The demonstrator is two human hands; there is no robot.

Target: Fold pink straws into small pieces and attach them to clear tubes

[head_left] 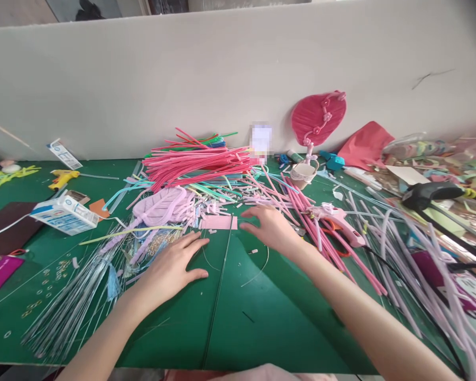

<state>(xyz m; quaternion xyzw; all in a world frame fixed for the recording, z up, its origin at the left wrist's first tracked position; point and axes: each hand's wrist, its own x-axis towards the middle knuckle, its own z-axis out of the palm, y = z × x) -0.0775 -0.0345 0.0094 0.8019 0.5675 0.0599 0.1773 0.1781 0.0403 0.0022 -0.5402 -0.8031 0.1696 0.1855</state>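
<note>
My left hand (178, 264) is open, palm down over the green table, its fingers spread and nothing in them. Opposite it, my right hand (267, 227) is open too, with a gap between its thumb and bent fingers. A pink card (219, 222) lies flat between the fingertips of both hands. Across its right end runs a long thin dark wire (218, 286), stretching back toward the front table edge. Just beyond my left hand sits a lilac leaf shape (154, 205) made of fuzzy pipe cleaners. Small lilac cuttings (218, 206) are scattered behind the card.
Behind stand a pile of pink pipe cleaners (198, 166) and a pink leaf on a small pot (301, 173). To the right are a pink glue gun (339, 219) and lilac stems (412, 275). At left lie wire stems (69, 307), a milk carton (65, 214) and a yellow glue gun (62, 179).
</note>
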